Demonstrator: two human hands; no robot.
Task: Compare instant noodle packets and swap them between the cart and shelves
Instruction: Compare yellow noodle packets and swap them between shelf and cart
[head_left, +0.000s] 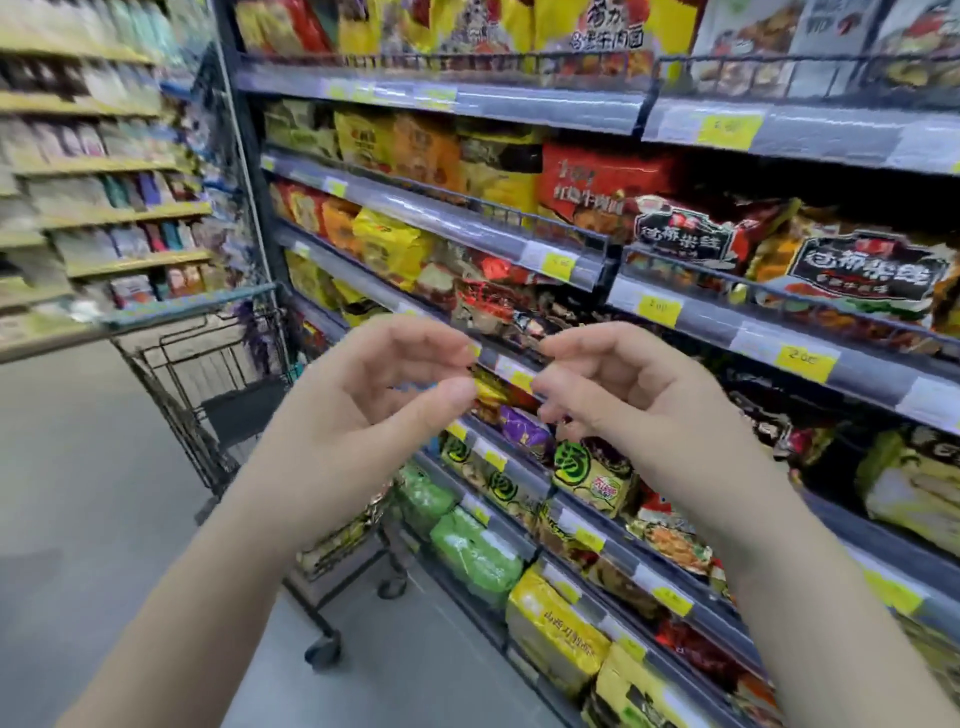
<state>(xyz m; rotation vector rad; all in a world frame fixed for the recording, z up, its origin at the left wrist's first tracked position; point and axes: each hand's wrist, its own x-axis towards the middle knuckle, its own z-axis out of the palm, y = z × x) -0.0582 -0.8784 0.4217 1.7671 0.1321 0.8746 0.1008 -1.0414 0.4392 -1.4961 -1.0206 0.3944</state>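
Observation:
My left hand (379, 400) and my right hand (618, 395) are raised side by side in front of the noodle shelves (467, 218), fingers curled and apart, with nothing in either. Between the fingertips I see a shelf rail with yellow price tags (511, 371). Behind it lie dark red noodle packets (498, 301); below are purple (524, 431) and green-logo packets (587, 467). The wire shopping cart (208, 364) stands to the left, beside the shelving. A packet (343, 540) lies on its lower rack, partly hidden by my left forearm.
More shelves with goods line the far left aisle (93, 208). Grey floor (78, 493) stretches left of the cart. Green (472, 551) and yellow multipacks (550, 634) fill the low shelves by my arms. Red and black packs (857, 270) sit on the right.

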